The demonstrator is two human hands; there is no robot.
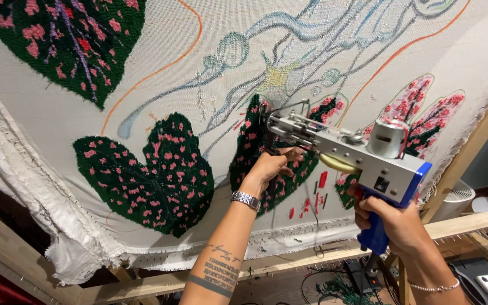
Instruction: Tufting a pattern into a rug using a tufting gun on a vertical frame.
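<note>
**Tufting gun held in both hands against the cloth**

Your right hand (393, 217) is clenched around the blue grip of the tufting gun (345, 149), low on the right of the scene. The gun's grey metal body rises up and to the left from that grip, so most of the tool lies above and left of your right hand. Its long axis runs from lower right to upper left, and its needle end points left and away from you, meeting the stretched cloth (142, 62) at the edge of a dark green leaf with pink spots (249, 141).

Your left hand (272, 166) sits under the front of the gun, just below the needle end, with the fingers curled up against the tool's underside; how firmly it grips there cannot be told. A metal watch (245, 199) sits on that wrist.

A silver motor (388, 138) stands on top of the gun's body, near the grip end. To the left, well apart from the gun, lies a larger green leaf (148, 175). The wooden frame (464, 217) runs along below the cloth, near your right hand.
</note>
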